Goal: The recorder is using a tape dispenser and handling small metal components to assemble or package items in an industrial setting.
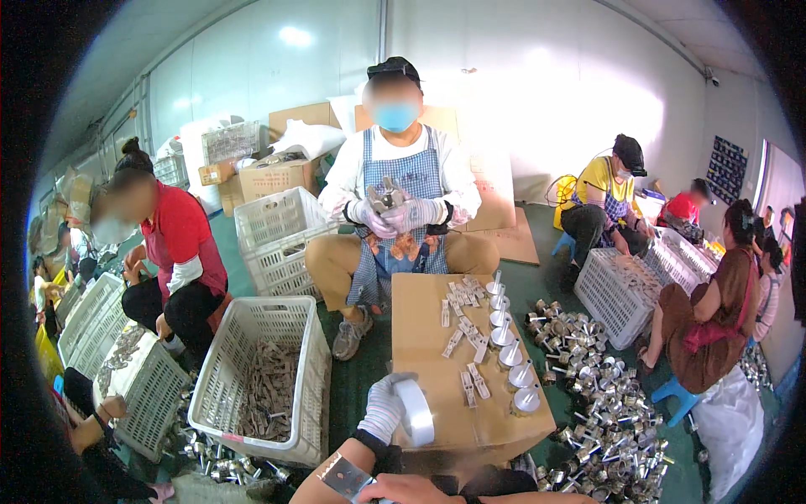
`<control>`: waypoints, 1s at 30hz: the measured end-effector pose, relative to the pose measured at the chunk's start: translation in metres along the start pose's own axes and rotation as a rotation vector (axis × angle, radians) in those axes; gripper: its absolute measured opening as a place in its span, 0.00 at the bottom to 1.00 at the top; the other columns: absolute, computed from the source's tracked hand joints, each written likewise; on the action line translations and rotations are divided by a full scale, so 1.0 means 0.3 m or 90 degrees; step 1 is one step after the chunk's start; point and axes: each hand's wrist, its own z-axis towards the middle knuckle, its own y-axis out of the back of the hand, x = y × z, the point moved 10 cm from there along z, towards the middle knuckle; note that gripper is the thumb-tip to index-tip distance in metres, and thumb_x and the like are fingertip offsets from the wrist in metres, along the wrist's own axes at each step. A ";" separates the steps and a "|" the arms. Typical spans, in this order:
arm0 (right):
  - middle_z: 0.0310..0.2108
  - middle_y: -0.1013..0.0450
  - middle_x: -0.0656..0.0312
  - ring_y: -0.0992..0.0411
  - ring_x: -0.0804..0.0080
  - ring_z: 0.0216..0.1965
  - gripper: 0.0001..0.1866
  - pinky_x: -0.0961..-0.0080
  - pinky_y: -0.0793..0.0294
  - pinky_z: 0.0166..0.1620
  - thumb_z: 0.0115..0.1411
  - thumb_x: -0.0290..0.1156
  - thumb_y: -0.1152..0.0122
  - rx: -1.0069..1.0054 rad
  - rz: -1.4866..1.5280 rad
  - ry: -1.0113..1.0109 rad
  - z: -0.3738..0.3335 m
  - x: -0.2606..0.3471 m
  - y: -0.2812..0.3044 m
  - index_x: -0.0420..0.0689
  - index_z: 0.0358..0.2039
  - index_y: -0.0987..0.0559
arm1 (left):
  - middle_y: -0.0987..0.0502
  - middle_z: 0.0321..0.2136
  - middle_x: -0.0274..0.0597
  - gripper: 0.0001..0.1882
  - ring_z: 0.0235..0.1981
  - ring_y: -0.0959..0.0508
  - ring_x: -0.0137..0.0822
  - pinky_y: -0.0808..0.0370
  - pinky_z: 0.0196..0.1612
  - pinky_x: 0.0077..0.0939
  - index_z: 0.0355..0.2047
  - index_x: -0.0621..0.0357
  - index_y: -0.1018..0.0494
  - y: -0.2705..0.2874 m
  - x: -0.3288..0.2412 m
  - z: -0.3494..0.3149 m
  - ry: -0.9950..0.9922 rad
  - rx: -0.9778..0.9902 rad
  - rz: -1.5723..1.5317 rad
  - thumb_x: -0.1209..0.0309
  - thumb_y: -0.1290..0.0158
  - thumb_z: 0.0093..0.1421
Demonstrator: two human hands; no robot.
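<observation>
My left hand, in a striped glove with a dark cuff, reaches to the front left of a cardboard box. Its fingers close on a white roll, apparently tape, standing on edge. At the lower edge my right hand looks bare and is partly cut off. Its fingers are closed on a flat, shiny silver rectangle lying over my left forearm; its kind is unclear. On the box top lie several small pale metal clips. Several round metal parts with upright stems line its right side.
Across the box, a person in a checked apron holds metal parts in gloved hands. A white crate of pale flat parts stands left. Loose stemmed metal parts are heaped on the floor at right. Other people sit at crates on both sides.
</observation>
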 end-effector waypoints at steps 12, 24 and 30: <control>0.29 0.29 0.53 0.29 0.55 0.29 0.10 0.69 0.31 0.31 0.52 0.24 0.44 -0.010 -0.019 0.003 0.001 0.010 0.002 0.42 0.37 0.26 | 0.26 0.35 0.54 0.15 0.33 0.24 0.54 0.23 0.38 0.52 0.36 0.69 0.28 -0.017 0.005 -0.015 0.041 -0.002 -0.039 0.69 0.60 0.59; 0.29 0.29 0.54 0.28 0.55 0.30 0.09 0.69 0.30 0.32 0.53 0.24 0.44 -0.016 -0.011 0.015 0.001 0.010 0.000 0.42 0.37 0.26 | 0.25 0.30 0.52 0.11 0.32 0.24 0.49 0.25 0.38 0.43 0.33 0.72 0.26 -0.067 -0.029 -0.073 0.018 0.032 -0.092 0.75 0.53 0.54; 0.29 0.29 0.54 0.28 0.56 0.29 0.11 0.69 0.31 0.32 0.51 0.23 0.43 -0.009 -0.012 0.010 0.006 0.029 0.012 0.42 0.37 0.26 | 0.26 0.37 0.53 0.10 0.33 0.23 0.50 0.21 0.38 0.46 0.38 0.69 0.28 -0.068 -0.007 -0.037 0.017 0.033 -0.002 0.76 0.55 0.57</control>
